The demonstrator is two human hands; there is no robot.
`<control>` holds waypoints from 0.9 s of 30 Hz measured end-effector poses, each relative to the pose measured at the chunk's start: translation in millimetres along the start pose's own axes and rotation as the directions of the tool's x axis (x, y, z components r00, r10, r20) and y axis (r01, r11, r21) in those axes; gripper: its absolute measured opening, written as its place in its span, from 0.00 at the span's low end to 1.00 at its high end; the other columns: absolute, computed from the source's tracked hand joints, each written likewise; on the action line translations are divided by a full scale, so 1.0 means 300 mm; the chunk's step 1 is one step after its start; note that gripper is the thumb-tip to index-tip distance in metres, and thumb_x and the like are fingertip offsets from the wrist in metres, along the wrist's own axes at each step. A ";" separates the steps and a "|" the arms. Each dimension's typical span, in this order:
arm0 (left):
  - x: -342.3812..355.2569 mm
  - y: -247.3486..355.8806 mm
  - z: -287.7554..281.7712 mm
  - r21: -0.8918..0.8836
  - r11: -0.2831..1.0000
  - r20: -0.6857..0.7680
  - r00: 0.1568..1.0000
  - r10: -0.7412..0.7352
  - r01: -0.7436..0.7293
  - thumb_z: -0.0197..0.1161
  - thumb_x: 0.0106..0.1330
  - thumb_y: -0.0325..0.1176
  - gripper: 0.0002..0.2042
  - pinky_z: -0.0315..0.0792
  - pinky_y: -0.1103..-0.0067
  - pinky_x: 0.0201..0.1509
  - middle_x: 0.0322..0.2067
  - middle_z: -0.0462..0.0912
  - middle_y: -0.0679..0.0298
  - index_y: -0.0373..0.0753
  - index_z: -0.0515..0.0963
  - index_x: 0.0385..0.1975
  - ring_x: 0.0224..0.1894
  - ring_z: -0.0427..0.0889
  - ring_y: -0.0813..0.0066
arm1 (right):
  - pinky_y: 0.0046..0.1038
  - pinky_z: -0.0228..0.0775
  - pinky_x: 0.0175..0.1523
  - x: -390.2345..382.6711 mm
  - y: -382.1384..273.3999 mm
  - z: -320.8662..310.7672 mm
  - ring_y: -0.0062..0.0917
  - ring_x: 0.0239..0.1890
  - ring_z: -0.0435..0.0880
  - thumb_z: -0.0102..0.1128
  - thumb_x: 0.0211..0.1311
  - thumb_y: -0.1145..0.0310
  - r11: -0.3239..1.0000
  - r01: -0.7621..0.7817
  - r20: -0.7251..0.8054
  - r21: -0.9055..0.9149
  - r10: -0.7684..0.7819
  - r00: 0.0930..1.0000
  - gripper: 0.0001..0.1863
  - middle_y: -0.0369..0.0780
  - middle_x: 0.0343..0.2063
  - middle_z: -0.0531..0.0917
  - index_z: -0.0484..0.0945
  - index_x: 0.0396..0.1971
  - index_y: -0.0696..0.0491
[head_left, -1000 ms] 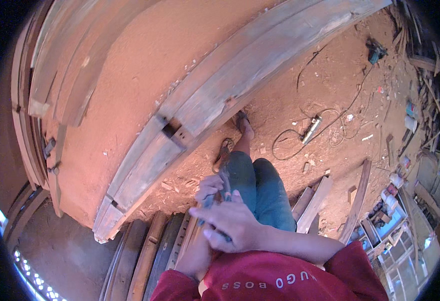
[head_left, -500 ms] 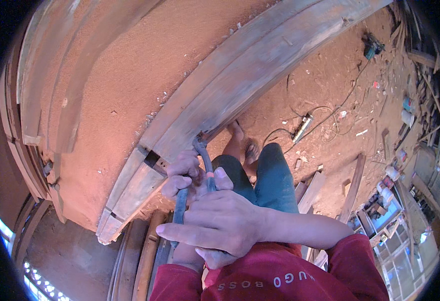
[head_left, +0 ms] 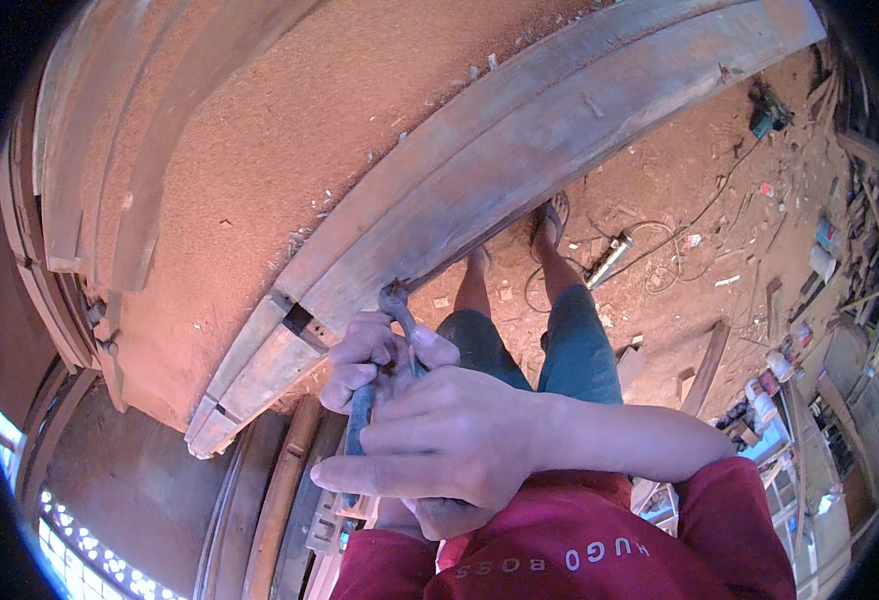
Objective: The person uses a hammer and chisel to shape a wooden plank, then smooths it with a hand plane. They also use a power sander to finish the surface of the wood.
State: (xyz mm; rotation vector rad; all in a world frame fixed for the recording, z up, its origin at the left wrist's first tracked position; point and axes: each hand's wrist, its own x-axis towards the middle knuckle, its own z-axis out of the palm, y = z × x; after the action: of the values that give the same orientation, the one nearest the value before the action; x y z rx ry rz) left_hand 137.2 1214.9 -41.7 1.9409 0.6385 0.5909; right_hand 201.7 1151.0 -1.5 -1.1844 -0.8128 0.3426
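My left hand (head_left: 357, 362) is closed round a dark metal tool (head_left: 395, 303) with two handles, perhaps pincers. My right hand (head_left: 439, 440) lies over it lower down, closed on the tool, with the index finger stretched across a handle. The tool's head touches the near edge of a long, weathered curved wooden beam (head_left: 539, 130), at a small dark rough spot. A squarish dark notch cuts through the beam to the left of the tool. My fingers and the tool's handles partly hide one another.
Reddish granular material (head_left: 229, 150) lies beyond the beam, with curved planks (head_left: 159, 130) at upper left. A corded power tool (head_left: 764, 115), a power strip (head_left: 609, 262) and scraps lie on the dirt floor at right. Long timbers (head_left: 284, 500) lie at lower left. My feet stand below the beam.
Since a second ago my hands have moved up and left with the tool, whose head now meets the beam's edge. My feet and legs have shifted to the right, farther apart.
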 end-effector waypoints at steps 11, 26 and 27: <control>-0.003 0.022 0.110 -0.046 0.998 -0.330 0.943 -0.053 0.040 0.58 0.59 0.23 0.17 0.58 0.72 0.35 0.29 0.61 0.66 0.45 0.57 0.40 0.29 0.60 0.74 | 0.34 0.67 0.40 0.025 0.007 -0.067 0.29 0.32 0.77 0.55 0.54 0.59 0.996 -0.071 0.163 0.050 0.062 0.985 0.26 0.36 0.30 0.73 0.75 0.52 0.55; -0.057 -0.109 0.059 -0.152 0.974 -0.340 0.934 0.109 -0.169 0.57 0.57 0.24 0.16 0.59 0.73 0.32 0.27 0.61 0.68 0.45 0.59 0.39 0.25 0.59 0.75 | 0.34 0.66 0.38 0.024 0.024 0.027 0.29 0.32 0.75 0.55 0.54 0.59 0.994 0.044 0.184 -0.100 -0.025 0.983 0.17 0.36 0.27 0.73 0.74 0.40 0.54; -0.065 -0.115 0.050 -0.165 0.970 -0.347 0.931 0.111 -0.177 0.57 0.56 0.24 0.16 0.59 0.73 0.32 0.27 0.61 0.68 0.45 0.59 0.39 0.25 0.59 0.75 | 0.34 0.66 0.38 0.020 0.027 0.031 0.29 0.31 0.75 0.55 0.54 0.59 0.992 0.048 0.190 -0.114 -0.026 0.981 0.16 0.36 0.27 0.73 0.74 0.39 0.54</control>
State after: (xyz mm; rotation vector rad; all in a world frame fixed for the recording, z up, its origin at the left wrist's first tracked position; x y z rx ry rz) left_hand 125.9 1205.9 -81.6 1.7261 0.6235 1.0554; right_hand 200.5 1164.1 -5.3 -1.2578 -1.0304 0.3840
